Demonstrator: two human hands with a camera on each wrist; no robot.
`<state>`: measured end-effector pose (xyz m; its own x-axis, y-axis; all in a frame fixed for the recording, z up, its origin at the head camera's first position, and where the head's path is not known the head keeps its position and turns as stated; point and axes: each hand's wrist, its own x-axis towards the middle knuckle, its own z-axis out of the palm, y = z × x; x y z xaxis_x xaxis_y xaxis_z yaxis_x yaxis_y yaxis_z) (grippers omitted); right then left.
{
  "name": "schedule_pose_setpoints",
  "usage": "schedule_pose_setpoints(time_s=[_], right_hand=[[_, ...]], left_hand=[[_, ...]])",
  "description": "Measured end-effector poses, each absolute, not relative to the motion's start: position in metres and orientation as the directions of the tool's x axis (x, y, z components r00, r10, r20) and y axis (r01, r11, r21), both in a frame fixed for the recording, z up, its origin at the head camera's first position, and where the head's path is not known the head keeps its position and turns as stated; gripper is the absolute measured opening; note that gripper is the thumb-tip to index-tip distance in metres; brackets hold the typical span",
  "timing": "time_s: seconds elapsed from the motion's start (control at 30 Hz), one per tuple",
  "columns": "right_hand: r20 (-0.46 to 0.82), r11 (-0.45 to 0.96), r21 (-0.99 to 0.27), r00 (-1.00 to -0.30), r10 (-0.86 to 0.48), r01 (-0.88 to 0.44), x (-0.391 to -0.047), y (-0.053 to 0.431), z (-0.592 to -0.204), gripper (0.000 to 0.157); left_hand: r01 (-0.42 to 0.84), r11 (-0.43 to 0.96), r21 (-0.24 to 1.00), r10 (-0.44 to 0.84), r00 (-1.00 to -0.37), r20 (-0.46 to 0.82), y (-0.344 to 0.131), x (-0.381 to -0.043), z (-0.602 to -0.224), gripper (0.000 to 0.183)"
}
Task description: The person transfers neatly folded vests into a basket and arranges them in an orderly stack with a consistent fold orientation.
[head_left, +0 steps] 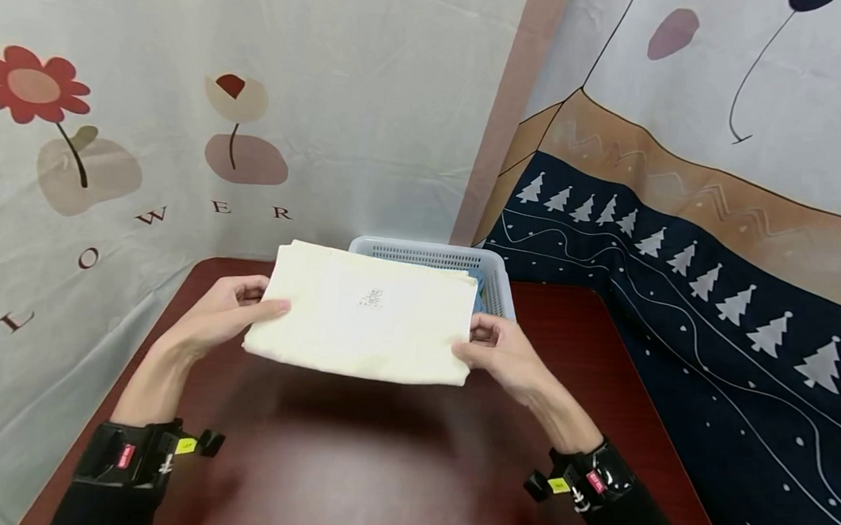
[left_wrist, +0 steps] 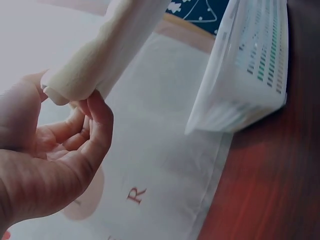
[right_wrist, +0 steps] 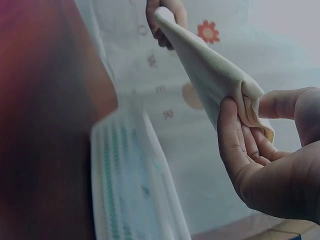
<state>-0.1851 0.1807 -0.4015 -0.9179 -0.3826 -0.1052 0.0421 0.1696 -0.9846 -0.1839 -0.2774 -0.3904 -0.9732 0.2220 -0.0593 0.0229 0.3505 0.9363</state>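
Observation:
Above the table, both hands hold up a folded cream cloth (head_left: pixel 360 331) with a small dark print near its middle. My left hand (head_left: pixel 227 313) pinches its left edge, thumb on the front face and fingers behind. At the opposite edge my right hand (head_left: pixel 504 354) pinches it the same way. The right wrist view shows several folded layers of the cloth (right_wrist: pixel 215 70) between thumb and fingers. From the left wrist, the rounded fold of the cloth (left_wrist: pixel 80 75) shows at the fingertips.
Behind the cloth, a pale perforated plastic basket (head_left: pixel 501 286) stands at the back of the dark red table (head_left: pixel 381 467), with something blue inside, mostly hidden. A printed curtain (head_left: pixel 370 133) hangs along the back, and a dark blue tree-patterned one (head_left: pixel 673 339) along the right.

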Motion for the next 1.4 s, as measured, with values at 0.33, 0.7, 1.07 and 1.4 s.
schedule_pose_setpoints(time_s=[0.33, 0.7, 1.07, 1.4], right_hand=[[-0.1, 0.252, -0.967, -0.957, -0.273, 0.029, -0.216, 0.213, -0.387, 0.039], [-0.12, 0.221, -0.972, -0.974, -0.19, 0.076, -0.244, 0.231, -0.379, 0.046], [-0.181, 0.265, -0.954, -0.973, -0.141, 0.139, -0.287, 0.232, -0.388, 0.051], [-0.192, 0.297, -0.943, -0.974, -0.122, 0.149, -0.31, 0.227, -0.402, 0.049]], left_hand=[[0.021, 0.295, 0.955, 0.214, -0.976, -0.045, -0.24, -0.22, -0.382, 0.036], [0.002, 0.31, 0.951, 0.193, -0.979, -0.061, -0.212, -0.254, -0.375, 0.041], [-0.064, 0.297, 0.953, 0.161, -0.98, -0.116, -0.189, -0.286, -0.383, 0.045], [-0.069, 0.358, 0.931, 0.122, -0.985, -0.12, -0.173, -0.306, -0.395, 0.046]])
